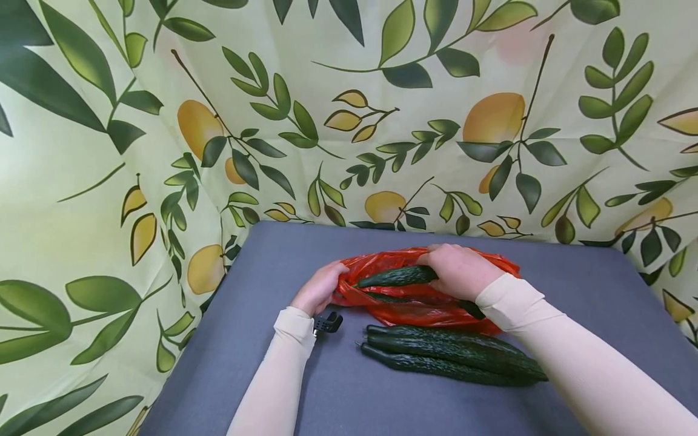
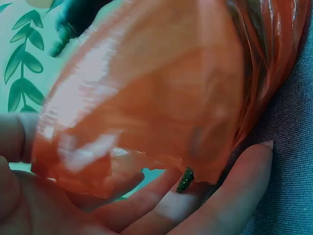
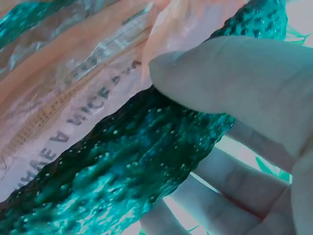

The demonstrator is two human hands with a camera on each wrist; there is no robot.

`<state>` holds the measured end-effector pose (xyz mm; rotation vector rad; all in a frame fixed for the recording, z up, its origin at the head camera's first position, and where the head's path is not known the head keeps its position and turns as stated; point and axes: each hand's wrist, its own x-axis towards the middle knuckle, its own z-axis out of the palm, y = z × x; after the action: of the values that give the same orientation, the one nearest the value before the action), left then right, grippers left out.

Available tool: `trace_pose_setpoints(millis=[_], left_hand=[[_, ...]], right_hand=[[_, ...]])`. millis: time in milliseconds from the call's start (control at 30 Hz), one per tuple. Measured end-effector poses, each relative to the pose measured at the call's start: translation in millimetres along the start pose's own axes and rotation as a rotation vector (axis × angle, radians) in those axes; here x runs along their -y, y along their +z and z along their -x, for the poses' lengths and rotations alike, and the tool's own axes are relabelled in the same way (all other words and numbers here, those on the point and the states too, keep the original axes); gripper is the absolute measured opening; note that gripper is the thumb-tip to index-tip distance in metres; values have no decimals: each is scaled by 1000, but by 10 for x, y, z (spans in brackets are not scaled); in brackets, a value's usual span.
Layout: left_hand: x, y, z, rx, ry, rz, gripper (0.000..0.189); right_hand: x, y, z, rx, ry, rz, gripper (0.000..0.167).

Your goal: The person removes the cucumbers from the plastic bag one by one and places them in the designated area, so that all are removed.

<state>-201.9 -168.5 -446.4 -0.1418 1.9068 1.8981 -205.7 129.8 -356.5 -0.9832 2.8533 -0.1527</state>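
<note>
A red plastic bag [image 1: 431, 312] lies spread on the table, its mouth toward the left. My left hand [image 1: 319, 287] holds the bag's left edge, with the thin film between thumb and fingers [image 2: 230, 196] in the left wrist view. My right hand [image 1: 460, 269] grips a bumpy dark green cucumber [image 1: 395, 277] over the bag; its thumb lies across the cucumber [image 3: 122, 156] in the right wrist view. Another cucumber [image 1: 388, 297] shows in the bag's folds below, partly hidden by red film. Just in front of the bag, several cucumbers [image 1: 447, 348] lie side by side.
The table has a grey-blue cloth [image 1: 349, 399]. Behind and to the left hangs a curtain [image 1: 305, 181] printed with leaves and yellow fruit. A small black device [image 1: 329, 323] sits at my left wrist.
</note>
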Motion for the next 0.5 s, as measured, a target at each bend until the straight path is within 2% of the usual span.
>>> trace_pose_setpoints(millis=[267,500], left_hand=[[0,41,-9,18,-15,-10,67],[7,1,-24,9,-11,-12,61]], right_hand=[[-25,-40,100,-3,27,0,39],[264,-194,208,-66,-30,9,34]])
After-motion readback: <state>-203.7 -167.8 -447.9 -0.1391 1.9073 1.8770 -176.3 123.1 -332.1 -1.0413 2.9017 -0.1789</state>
